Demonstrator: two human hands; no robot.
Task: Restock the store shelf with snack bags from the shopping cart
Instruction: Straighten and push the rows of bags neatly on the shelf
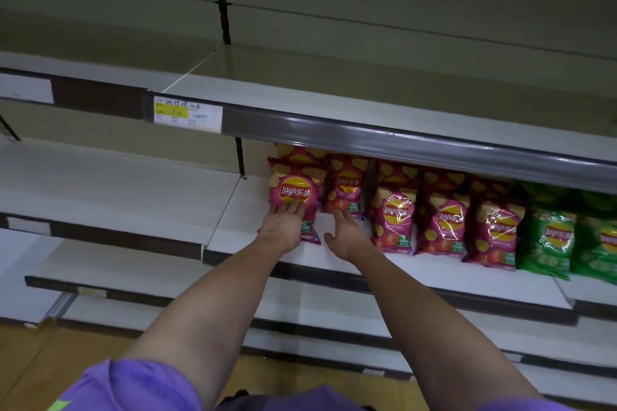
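From the head camera: both bare arms stretched out to the white middle shelf board (334,260) of the store rack.

Left hand (283,225) laid flat on the front of a shiny pink chip bag with a red and yellow round logo (293,197), fingers straight and spread, pressing, not curled round it. Bag upright at the far left end of the row, on the shelf, leaning back on another pink bag behind it.

Right hand (344,233) just beside it, fingers long and loose, tips touching the bottom of a second pink chip bag set further back (345,190). Nothing held in this hand.

More pink bags (444,223) in a row to the right, then green chip bags (547,240) at the far right.

Step in hand, most likely: putting the new pink bag in place and making it stand straight. Next move probably needs a soft push back, hands off, then a turn to the cart for more. Cart not in view.

Writing: "Lay's" with Chinese letters on the round logos. Yellow and white price tag (187,113) on the grey rail of the shelf above, a "7" readable, the rest too small and blurry.
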